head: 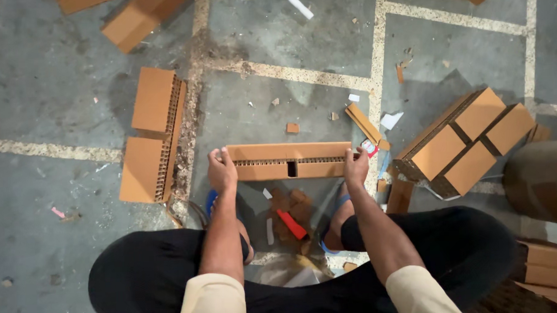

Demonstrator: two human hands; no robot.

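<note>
Grey concrete floor (54, 109) crossed by pale speckled joint lines is seen from above, littered with cardboard scraps and offcuts. A long honeycomb cardboard strip (289, 160), folded along its length and notched in the middle, is held level just above the floor in front of the seated person's knees. The left hand (221, 171) is closed around the strip's left end, and the right hand (356, 168) is closed around its right end, with what looks like a small red-and-white object (369, 148) pinched alongside.

Because of the central notch, the strip could be buckled or torn there if the ends are pushed together unevenly. A red cutter (291, 224) lies between the feet among loose scraps, where it could be knocked or stepped on.

No true container is visible; a stack of honeycomb blocks (466, 140) lies to the right and two flat honeycomb panels (151, 136) lie to the left, with nothing seen inside them
</note>
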